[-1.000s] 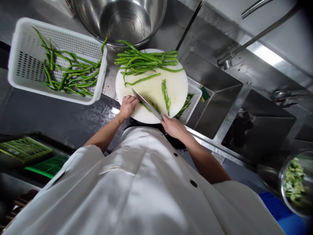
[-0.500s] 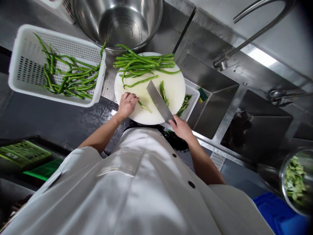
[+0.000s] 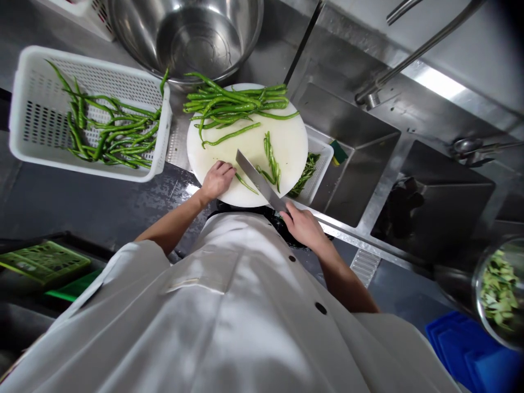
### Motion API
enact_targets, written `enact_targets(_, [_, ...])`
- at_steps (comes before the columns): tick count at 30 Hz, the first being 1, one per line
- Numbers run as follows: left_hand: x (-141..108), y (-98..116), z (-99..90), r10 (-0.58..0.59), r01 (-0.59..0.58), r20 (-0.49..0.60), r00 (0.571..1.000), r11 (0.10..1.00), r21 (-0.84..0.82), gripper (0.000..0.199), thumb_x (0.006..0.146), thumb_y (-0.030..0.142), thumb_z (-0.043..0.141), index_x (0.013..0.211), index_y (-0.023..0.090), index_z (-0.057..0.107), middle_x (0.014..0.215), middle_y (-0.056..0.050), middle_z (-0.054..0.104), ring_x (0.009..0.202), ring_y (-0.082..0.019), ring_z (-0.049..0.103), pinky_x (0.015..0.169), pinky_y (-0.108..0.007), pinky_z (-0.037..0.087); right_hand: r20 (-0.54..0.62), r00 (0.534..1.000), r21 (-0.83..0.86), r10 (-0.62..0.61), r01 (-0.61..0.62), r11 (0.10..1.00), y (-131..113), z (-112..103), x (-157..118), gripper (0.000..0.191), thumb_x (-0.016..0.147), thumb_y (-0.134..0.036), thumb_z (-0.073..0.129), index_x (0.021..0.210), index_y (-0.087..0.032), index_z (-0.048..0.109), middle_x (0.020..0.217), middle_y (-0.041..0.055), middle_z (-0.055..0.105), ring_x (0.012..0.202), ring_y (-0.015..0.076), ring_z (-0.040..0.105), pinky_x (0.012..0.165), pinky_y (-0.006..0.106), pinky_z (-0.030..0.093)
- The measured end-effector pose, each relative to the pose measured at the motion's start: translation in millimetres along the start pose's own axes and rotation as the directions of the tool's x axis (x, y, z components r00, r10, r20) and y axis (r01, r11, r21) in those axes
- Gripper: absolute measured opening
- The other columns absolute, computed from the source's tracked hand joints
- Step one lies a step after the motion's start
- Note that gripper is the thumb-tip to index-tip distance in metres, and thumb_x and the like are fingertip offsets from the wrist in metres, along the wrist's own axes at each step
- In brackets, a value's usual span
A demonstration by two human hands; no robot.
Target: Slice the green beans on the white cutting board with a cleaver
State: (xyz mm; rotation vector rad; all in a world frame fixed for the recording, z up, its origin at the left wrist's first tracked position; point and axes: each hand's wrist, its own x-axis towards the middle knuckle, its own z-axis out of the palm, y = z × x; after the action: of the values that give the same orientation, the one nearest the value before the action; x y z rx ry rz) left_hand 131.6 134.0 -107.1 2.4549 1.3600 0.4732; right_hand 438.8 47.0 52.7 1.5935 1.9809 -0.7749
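My right hand [image 3: 302,224] is closed round the handle of a cleaver [image 3: 258,181], its broad blade slanting over the front of a round white cutting board [image 3: 196,147]. My left hand [image 3: 219,179] presses closed fingers onto a green chili pepper [image 3: 246,184] at the board's left front edge. Only the end of that pepper shows, close to the blade's left side. Right of the blade lie cut pepper pieces [image 3: 271,158]. Across the back of the board sits a pile of long whole green peppers [image 3: 233,102], with one single pepper [image 3: 232,135] in front of it.
On the left stands a white perforated basket [image 3: 82,170] of whole peppers. A large steel bowl [image 3: 135,41] is behind the board. Right of the board, a white basket [image 3: 325,169] with cut peppers rests by the sink [image 3: 347,185], under a faucet [image 3: 417,52].
The cleaver has moved toward me and left, nearer my left hand. More cut pieces now lie right of the blade. The view has shifted slightly.
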Motion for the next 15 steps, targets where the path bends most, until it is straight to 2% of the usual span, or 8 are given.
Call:
enact_targets(8, [0, 1, 3.8, 0.013, -0.012, -0.015, 1.0, 0.998, 0.055, 0.035, 0.107, 0.024, 0.04, 0.106, 0.024, 0.075, 0.112, -0.011, 0.071, 0.1, -0.026, 0.06, 0.094, -0.046, 0.051, 0.059, 0.998, 0.021, -0.011, 0.01, 1.0, -8, -9, -18, 0.04, 0.114, -0.039, 0.034, 0.139, -0.018, 0.057, 0.102, 0.0127, 0.078, 0.096, 0.0312, 0.071, 0.072, 0.033, 0.04])
enact_targets(11, [-1, 1, 5.7, 0.0, 0.001, -0.006, 1.0, 0.999, 0.054, 0.034, 0.107, 0.024, 0.041, 0.105, 0.025, 0.075, 0.112, -0.011, 0.071, 0.1, -0.026, 0.06, 0.094, -0.046, 0.05, 0.071, 0.997, 0.087, -0.026, 0.019, 0.996, -20, -3, -3, 0.038, 0.113, -0.036, 0.033, 0.136, -0.018, 0.057, 0.105, 0.0131, 0.078, 0.099, 0.0308, 0.071, 0.075, 0.033, 0.042])
enact_targets(15, [-1, 0, 5.8, 0.0, -0.001, 0.005, 1.0, 0.999, 0.045, 0.033, 0.106, 0.024, 0.042, 0.107, 0.025, 0.075, 0.112, -0.011, 0.072, 0.101, -0.027, 0.059, 0.093, -0.046, 0.05, 0.035, 0.999, 0.154, -0.023, 0.018, 0.988, -41, 7, 29, 0.04, 0.114, -0.033, 0.031, 0.143, -0.015, 0.052, 0.113, 0.0148, 0.078, 0.106, 0.03, 0.071, 0.081, 0.032, 0.044])
